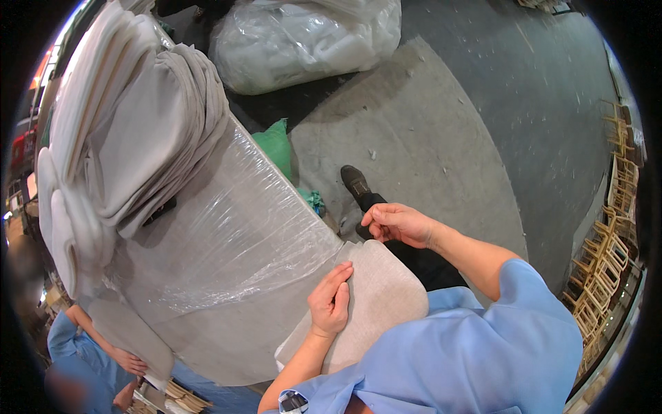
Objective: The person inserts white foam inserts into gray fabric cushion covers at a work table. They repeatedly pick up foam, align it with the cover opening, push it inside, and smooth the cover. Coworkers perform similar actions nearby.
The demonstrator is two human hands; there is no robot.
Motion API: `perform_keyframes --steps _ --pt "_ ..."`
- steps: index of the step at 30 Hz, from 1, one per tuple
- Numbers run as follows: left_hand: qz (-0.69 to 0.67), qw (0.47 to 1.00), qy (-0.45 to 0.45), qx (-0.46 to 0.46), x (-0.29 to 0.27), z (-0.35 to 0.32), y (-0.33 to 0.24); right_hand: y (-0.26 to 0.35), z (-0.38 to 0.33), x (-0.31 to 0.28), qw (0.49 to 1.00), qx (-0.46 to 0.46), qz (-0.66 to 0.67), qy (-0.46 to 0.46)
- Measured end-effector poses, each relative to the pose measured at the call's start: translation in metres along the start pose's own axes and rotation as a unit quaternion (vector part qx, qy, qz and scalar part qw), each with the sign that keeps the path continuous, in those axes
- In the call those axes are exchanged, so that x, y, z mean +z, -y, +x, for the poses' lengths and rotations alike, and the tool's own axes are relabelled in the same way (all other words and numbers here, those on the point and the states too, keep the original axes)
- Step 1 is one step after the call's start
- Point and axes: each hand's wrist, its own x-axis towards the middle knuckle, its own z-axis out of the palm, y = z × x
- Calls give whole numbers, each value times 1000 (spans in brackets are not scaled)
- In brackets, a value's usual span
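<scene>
I see the grey fabric cover [376, 297] against my lap, long axis running up-right toward the plastic-wrapped surface [227, 228]. My left hand [331, 303] lies flat on it; my right hand [400, 224] pinches its top edge.

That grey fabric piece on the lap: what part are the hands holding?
The right hand pinches the grey fabric piece at its top edge; the left hand rests flat on its middle.
</scene>
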Motion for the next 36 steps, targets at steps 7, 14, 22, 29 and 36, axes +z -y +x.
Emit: perform_keyframes --steps 7,14,22,29,36 --pt "4 1000 1 11 -2 -6 12 8 2 26 966 -211 135 -59" --pt "-4 1000 -3 4 -5 -11 8 -7 13 51 985 -171 34 -15" --pt "-15 1000 -15 22 -3 -12 15 7 28 56 994 -98 -6 40" --pt "-38 998 -41 32 -2 -10 11 7 35 54 998 -55 -2 37" --pt "-15 998 -45 37 -3 -10 4 12 34 66 999 -29 -35 17"
